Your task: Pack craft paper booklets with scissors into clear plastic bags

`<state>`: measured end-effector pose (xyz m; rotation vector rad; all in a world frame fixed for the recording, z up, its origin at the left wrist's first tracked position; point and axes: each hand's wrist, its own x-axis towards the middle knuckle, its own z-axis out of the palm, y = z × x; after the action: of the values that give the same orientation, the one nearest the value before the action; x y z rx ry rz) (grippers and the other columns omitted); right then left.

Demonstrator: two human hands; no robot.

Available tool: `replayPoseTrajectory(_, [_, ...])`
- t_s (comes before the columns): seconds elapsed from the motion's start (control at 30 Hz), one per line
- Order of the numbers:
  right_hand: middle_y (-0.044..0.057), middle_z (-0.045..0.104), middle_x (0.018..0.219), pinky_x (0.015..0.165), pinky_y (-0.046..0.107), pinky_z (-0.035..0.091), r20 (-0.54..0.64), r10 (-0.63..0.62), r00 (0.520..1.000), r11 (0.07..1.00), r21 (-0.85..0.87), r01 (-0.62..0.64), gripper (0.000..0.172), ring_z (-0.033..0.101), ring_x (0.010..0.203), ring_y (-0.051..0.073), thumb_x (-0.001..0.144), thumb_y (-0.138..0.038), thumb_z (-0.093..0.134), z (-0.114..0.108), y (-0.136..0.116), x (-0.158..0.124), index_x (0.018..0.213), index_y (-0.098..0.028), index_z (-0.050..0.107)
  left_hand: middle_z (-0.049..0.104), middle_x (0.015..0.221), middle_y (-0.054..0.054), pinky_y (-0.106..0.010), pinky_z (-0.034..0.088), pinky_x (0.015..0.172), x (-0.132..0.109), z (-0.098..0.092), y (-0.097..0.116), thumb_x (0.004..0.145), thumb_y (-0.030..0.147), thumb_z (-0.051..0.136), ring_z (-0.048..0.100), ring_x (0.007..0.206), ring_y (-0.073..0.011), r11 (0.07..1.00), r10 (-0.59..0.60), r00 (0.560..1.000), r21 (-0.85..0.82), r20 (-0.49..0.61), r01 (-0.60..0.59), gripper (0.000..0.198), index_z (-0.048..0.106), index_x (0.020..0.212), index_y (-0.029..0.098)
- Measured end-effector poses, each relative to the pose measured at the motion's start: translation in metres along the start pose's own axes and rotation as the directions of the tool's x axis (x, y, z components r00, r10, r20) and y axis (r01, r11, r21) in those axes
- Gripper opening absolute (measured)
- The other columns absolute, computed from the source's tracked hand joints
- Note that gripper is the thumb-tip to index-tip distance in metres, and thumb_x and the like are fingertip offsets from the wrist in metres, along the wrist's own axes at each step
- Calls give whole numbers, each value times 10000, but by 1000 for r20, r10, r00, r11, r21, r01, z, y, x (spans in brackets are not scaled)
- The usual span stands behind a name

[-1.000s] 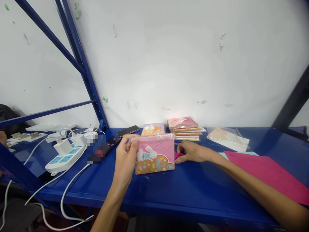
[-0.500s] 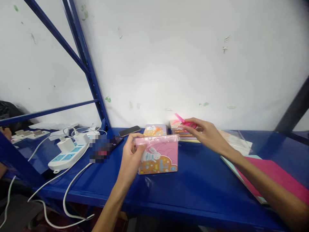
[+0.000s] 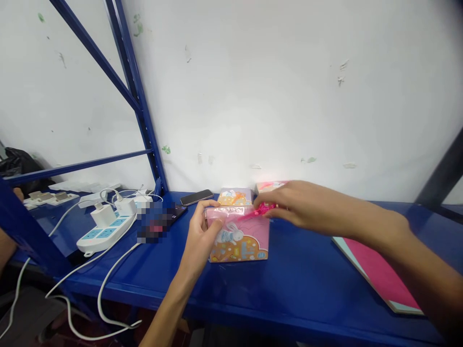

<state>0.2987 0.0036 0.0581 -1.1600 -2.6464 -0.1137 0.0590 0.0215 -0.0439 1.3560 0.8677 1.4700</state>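
Two hands in shot. Your left hand (image 3: 199, 237) is curled closed around the left side of one pink-and-orange rabbit-print packet in a clear plastic sleeve (image 3: 240, 241), which sits mid-frame on the blue metal counter (image 3: 311, 294). Your right hand (image 3: 302, 205) is pinched almost shut on one pair of small hot-pink plastic scissors (image 3: 264, 209), right over the packet's crinkly top edge. Just behind the packet there's one black phone (image 3: 193, 197). Off to the left, one white power strip (image 3: 104, 236) holds two white chargers (image 3: 103, 216). Lower right, one pink-and-teal stack of paper (image 3: 376, 274).
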Motion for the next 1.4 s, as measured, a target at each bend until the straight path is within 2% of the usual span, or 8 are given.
replayPoseTrajectory(0.17, [12,715,807,547,256,325,-46,22,999,996,-80,-26,205,607,659,173,979,-365,578,-10,11,16,1140,-282,675,649,849,37,-203,483,639,0,0,1,771,269,716,595,720,-125,1000,-16,1000,4,7,16,360,548,1088,237])
replayPoseTrajectory(0.37, [9,755,986,653,270,397,-163,-91,982,995,-64,82,246,659,793,171,1027,-309,509,-9,11,22,1203,-284,679,665,853,32,-202,484,641,-3,0,2,777,284,729,605,718,-126,999,-21,1000,-29,23,22,380,536,1101,237])
replayPoseTrajectory(0.53, [41,753,1083,714,288,437,-247,-135,960,989,-98,114,307,680,894,191,1044,-304,476,-2,11,24,1290,-274,658,683,861,17,-210,484,644,-3,1,4,765,275,738,617,709,-131,998,-27,999,-49,28,28,406,534,1112,230])
replayPoseTrajectory(0.8, [37,766,1052,698,273,448,-293,-163,942,987,-56,153,305,691,859,177,1031,-288,520,1,3,26,1301,-267,660,679,847,16,-214,473,614,-2,0,4,762,273,737,602,672,-127,998,-36,999,-50,38,38,422,525,1125,231])
replayPoseTrajectory(1.0, [46,723,920,670,270,400,-221,-186,958,981,-98,168,339,644,843,193,1035,-235,493,10,-4,25,1334,-290,642,666,859,20,-209,465,632,-1,0,2,771,267,735,589,702,-127,999,-14,999,-42,42,16,399,531,1112,230])
replayPoseTrajectory(1.13, [35,687,862,628,266,360,-149,-186,971,982,-43,181,309,619,770,182,1034,-299,524,21,-8,29,1324,-301,633,658,868,24,-219,462,641,0,-1,2,777,259,726,587,710,-133,999,-19,998,-39,56,21,385,532,1108,238])
replayPoseTrajectory(1.27, [51,698,914,647,281,363,-120,-194,974,981,-32,192,255,623,826,193,1050,-349,502,27,-9,34,1210,-271,684,655,858,26,-236,471,651,-2,-1,3,776,279,728,611,719,-152,998,-40,998,-46,56,42,397,529,1118,249])
replayPoseTrajectory(1.4, [51,711,983,691,288,386,-116,-187,975,982,-22,186,243,636,904,204,1043,-363,520,24,-8,34,1172,-264,701,646,859,23,-246,480,664,-3,-1,4,799,292,718,610,720,-153,997,-47,997,-52,69,50,385,522,1128,253])
